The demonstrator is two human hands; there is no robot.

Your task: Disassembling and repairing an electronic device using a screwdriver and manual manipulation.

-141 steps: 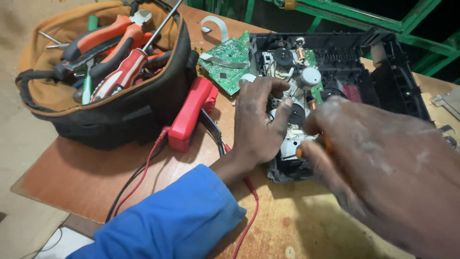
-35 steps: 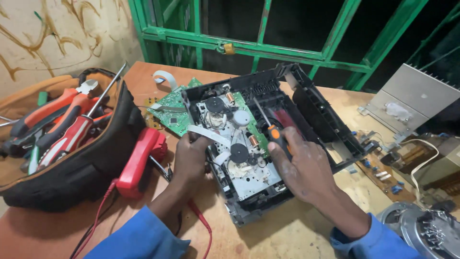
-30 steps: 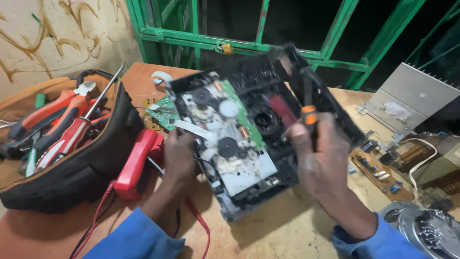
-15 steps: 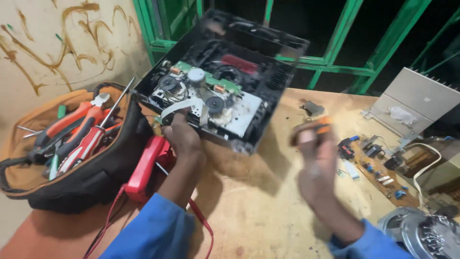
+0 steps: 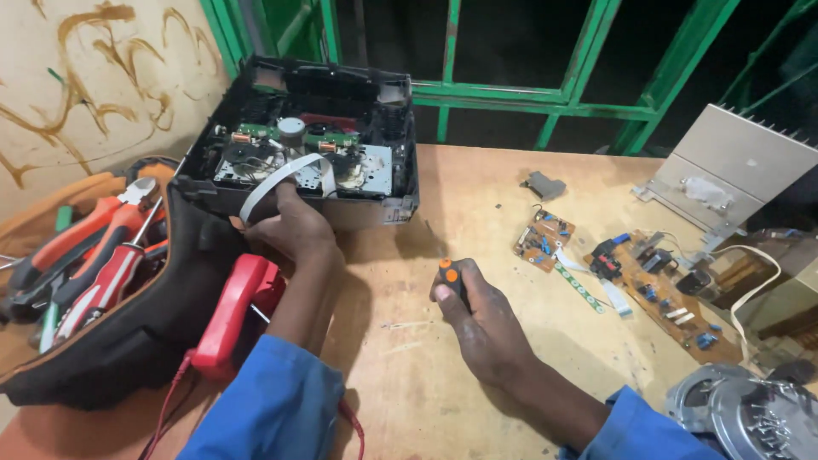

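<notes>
My left hand (image 5: 294,228) grips the front edge of an opened black electronic device (image 5: 307,140), which is lifted off the wooden table and tilted up toward me. Its inside shows green circuit boards, a drive mechanism and a loose white ribbon cable (image 5: 273,179). My right hand (image 5: 486,324) rests lower on the table, apart from the device, closed around a screwdriver with a black and orange handle (image 5: 449,277); its shaft is hidden by the hand.
A black and tan tool bag (image 5: 94,281) with red-handled pliers and screwdrivers sits at the left. A red clamp meter (image 5: 234,311) with leads lies beside it. Loose circuit boards (image 5: 648,285), a grey metal panel (image 5: 733,170) and a round metal part (image 5: 750,417) occupy the right side.
The device went from lying flat on the table to being raised and swung left by my left hand. My right hand pulled away from it with the screwdriver and dropped to the table.
</notes>
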